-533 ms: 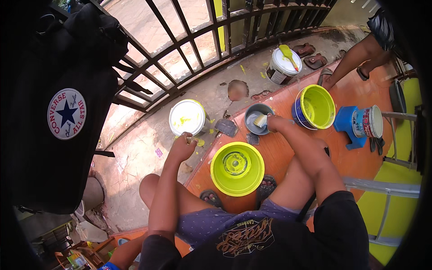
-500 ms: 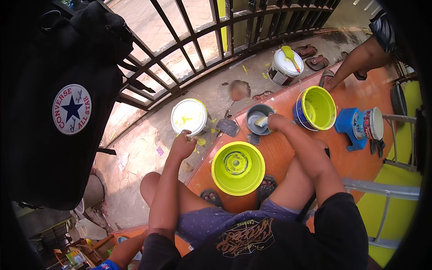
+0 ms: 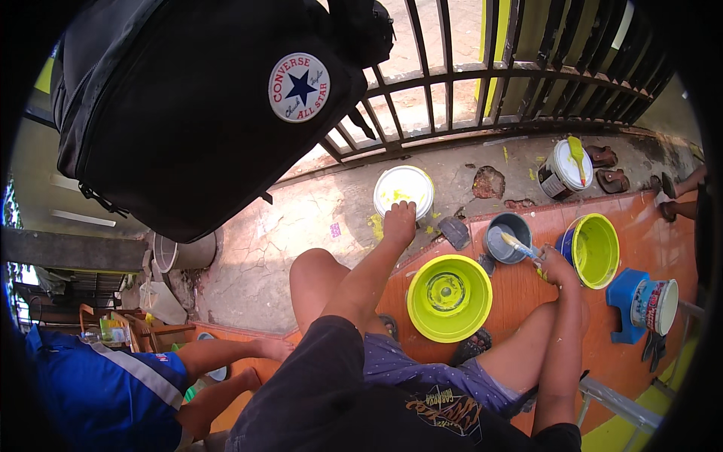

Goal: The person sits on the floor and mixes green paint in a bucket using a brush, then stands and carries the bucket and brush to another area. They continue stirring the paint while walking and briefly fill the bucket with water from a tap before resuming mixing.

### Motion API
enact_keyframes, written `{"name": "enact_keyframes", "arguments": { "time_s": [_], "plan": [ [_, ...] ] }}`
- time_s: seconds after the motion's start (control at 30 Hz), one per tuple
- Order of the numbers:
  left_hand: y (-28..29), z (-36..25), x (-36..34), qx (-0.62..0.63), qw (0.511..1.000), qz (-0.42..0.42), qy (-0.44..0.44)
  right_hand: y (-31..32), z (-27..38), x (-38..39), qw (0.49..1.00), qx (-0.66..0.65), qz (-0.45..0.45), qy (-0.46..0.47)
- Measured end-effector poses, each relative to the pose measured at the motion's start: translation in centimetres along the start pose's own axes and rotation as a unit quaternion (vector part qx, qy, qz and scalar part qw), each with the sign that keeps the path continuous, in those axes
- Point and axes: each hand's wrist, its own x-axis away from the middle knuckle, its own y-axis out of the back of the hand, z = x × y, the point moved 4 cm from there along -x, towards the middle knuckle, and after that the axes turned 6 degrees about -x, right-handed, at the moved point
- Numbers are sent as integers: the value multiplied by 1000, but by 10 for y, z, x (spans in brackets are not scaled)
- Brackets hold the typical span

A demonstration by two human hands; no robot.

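Observation:
My left hand [image 3: 399,220] has its fingers curled at the near edge of a white, yellow-smeared bucket lid [image 3: 404,185]; what they hold, if anything, is hidden. My right hand [image 3: 556,265] grips a paintbrush [image 3: 521,245] with pale bristles over a small grey pail [image 3: 504,226]. In front of my lap sits a wide lime-yellow tub [image 3: 467,316] with paint residue inside. A taller yellow-coated bucket [image 3: 597,248] stands just right of my right hand. At the back, a yellow brush [image 3: 575,154] rests on a second lidded bucket [image 3: 552,177].
A black bag [image 3: 188,113] fills the upper left, beside a metal gate [image 3: 497,75]. One person in blue [image 3: 98,384] is at lower left; another's feet [image 3: 666,203] are at right. A blue stool [image 3: 625,301], cans, sandals and metal bars [image 3: 595,395] lie to the right.
The view has swung left, so the buckets appear further right and the person in blue shows more. My right hand has lifted slightly, showing more of the brush handle at the pail.

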Motion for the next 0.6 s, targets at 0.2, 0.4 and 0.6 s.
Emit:
{"name": "enact_keyframes", "arguments": {
  "time_s": [0.2,0.4,0.6],
  "plan": [
    [-8,-19,9,13,999,13,-49,9,-13,8,1000,-27,8,9],
    [18,-24,10,20,999,4,-38,3,-43,-18,998,-48,-3,46],
    [69,-1,11,127,991,-37,7,5,-56,-30,997,-44,-2,63]
  ]
}}
